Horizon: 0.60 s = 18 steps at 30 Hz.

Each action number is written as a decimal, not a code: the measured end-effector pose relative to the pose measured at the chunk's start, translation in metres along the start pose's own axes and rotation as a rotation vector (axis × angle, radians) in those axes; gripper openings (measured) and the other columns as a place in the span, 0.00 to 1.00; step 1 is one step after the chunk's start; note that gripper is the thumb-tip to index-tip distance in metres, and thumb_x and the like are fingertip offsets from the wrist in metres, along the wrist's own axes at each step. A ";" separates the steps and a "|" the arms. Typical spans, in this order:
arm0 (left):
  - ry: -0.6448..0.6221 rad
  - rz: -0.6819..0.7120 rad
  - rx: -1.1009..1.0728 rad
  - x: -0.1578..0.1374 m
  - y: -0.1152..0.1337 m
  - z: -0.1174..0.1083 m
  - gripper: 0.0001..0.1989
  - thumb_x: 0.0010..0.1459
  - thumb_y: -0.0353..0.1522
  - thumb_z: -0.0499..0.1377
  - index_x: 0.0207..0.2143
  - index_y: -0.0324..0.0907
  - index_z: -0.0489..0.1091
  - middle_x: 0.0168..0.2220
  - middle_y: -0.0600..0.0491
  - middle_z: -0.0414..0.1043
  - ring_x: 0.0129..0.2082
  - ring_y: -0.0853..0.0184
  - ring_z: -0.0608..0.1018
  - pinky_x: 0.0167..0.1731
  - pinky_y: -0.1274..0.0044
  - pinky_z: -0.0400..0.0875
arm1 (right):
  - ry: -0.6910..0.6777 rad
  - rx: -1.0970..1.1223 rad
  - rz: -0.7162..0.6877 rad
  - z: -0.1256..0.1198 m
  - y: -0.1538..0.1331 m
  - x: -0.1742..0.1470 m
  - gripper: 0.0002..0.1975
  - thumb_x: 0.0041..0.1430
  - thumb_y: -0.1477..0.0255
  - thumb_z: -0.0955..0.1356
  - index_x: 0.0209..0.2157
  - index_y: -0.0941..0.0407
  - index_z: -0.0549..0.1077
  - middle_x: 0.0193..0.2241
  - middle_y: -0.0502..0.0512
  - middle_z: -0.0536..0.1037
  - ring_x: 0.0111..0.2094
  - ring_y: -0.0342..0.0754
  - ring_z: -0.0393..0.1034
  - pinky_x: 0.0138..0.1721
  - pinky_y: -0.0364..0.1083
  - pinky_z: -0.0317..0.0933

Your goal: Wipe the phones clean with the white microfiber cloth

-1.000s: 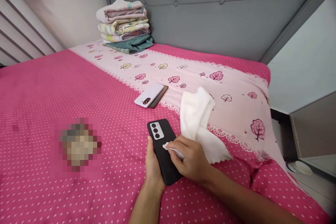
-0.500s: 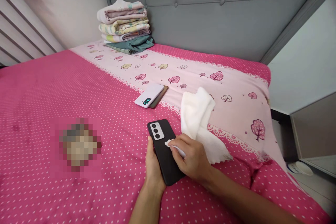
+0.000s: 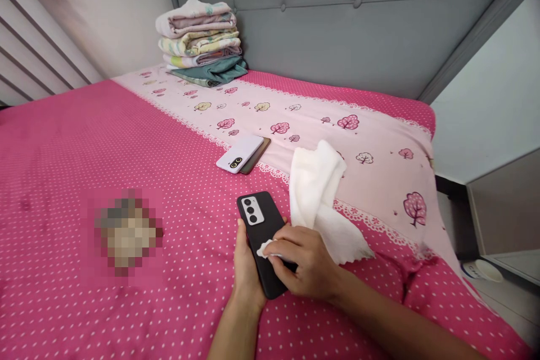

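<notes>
A black smartphone (image 3: 266,230) with a pale camera block lies back side up in my left hand (image 3: 247,270), whose fingers wrap around its edges from below. My right hand (image 3: 306,261) is closed on a small white wipe (image 3: 265,248) and presses it against the lower half of the phone's back. Part of the wipe is hidden under the fingers. Just beyond my right hand, a crumpled white cloth (image 3: 316,191) rests on the bed.
Farther off, a lilac phone (image 3: 241,152) lies partly over a brown one (image 3: 259,157). Folded bedding (image 3: 198,39) is stacked by the grey headboard (image 3: 320,39). A blurred-out object (image 3: 129,233) sits on the pink dotted sheet (image 3: 181,304) to the left.
My right hand has slid the wipe a little down and left across the phone's back. The left hand and phone have stayed in place. The lilac phone's camera rings changed from teal to pale yellow.
</notes>
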<state>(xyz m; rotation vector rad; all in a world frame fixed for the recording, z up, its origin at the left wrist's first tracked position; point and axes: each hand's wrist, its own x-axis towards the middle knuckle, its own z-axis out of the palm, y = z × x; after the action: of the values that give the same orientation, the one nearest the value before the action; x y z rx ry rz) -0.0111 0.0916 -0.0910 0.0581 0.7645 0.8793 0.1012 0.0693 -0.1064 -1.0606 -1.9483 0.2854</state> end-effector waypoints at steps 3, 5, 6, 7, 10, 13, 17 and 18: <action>0.006 0.007 0.004 -0.001 -0.001 0.000 0.30 0.58 0.47 0.44 0.34 0.29 0.73 0.26 0.42 0.76 0.31 0.58 0.78 0.40 0.68 0.70 | -0.012 -0.015 0.029 0.000 -0.001 0.000 0.08 0.53 0.77 0.63 0.31 0.56 0.73 0.26 0.52 0.72 0.27 0.43 0.66 0.29 0.43 0.60; 0.019 0.012 0.013 -0.001 -0.001 0.000 0.30 0.57 0.47 0.45 0.35 0.29 0.72 0.28 0.41 0.76 0.32 0.57 0.78 0.40 0.67 0.70 | -0.016 -0.024 0.067 0.000 -0.002 0.000 0.08 0.53 0.77 0.62 0.32 0.56 0.73 0.27 0.52 0.72 0.28 0.44 0.67 0.30 0.43 0.60; 0.029 0.016 0.018 0.000 -0.001 0.000 0.29 0.57 0.47 0.45 0.36 0.29 0.72 0.29 0.41 0.76 0.32 0.57 0.78 0.40 0.67 0.70 | -0.014 -0.028 0.088 0.000 -0.002 0.000 0.08 0.54 0.77 0.62 0.32 0.56 0.72 0.27 0.52 0.72 0.28 0.44 0.67 0.31 0.43 0.60; 0.044 0.023 0.024 0.000 -0.001 0.000 0.29 0.57 0.47 0.46 0.36 0.29 0.72 0.29 0.41 0.76 0.32 0.57 0.78 0.40 0.66 0.70 | -0.010 -0.031 0.110 0.000 -0.002 0.000 0.09 0.54 0.77 0.62 0.33 0.56 0.72 0.28 0.52 0.72 0.29 0.44 0.67 0.32 0.44 0.61; 0.098 0.046 0.045 0.000 0.000 0.000 0.27 0.57 0.46 0.46 0.37 0.31 0.71 0.30 0.41 0.76 0.30 0.58 0.78 0.38 0.66 0.70 | 0.006 -0.042 0.166 0.001 -0.001 -0.001 0.10 0.55 0.77 0.61 0.35 0.55 0.72 0.29 0.53 0.72 0.30 0.44 0.67 0.33 0.43 0.61; 0.130 0.050 0.060 0.000 0.000 0.000 0.26 0.57 0.45 0.46 0.37 0.31 0.71 0.31 0.41 0.76 0.29 0.59 0.78 0.37 0.67 0.70 | 0.016 -0.058 0.209 0.002 0.001 -0.001 0.10 0.56 0.78 0.61 0.36 0.56 0.72 0.29 0.53 0.72 0.30 0.44 0.67 0.33 0.43 0.62; 0.160 0.073 0.068 -0.001 0.000 -0.001 0.25 0.58 0.44 0.47 0.36 0.32 0.72 0.30 0.43 0.76 0.28 0.60 0.78 0.36 0.70 0.70 | 0.029 -0.089 0.248 0.003 0.002 -0.002 0.09 0.56 0.77 0.61 0.35 0.56 0.72 0.29 0.53 0.72 0.31 0.44 0.67 0.35 0.43 0.62; 0.161 0.078 0.072 -0.001 0.000 -0.001 0.24 0.58 0.44 0.47 0.36 0.32 0.72 0.29 0.43 0.77 0.28 0.60 0.78 0.35 0.70 0.70 | 0.033 -0.095 0.254 0.003 0.002 -0.003 0.09 0.56 0.77 0.61 0.35 0.56 0.72 0.29 0.54 0.72 0.31 0.44 0.67 0.35 0.43 0.62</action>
<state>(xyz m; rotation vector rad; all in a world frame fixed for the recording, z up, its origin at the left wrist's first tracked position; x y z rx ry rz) -0.0120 0.0904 -0.0917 0.0820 0.9499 0.9380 0.1002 0.0688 -0.1110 -1.3701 -1.8130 0.3150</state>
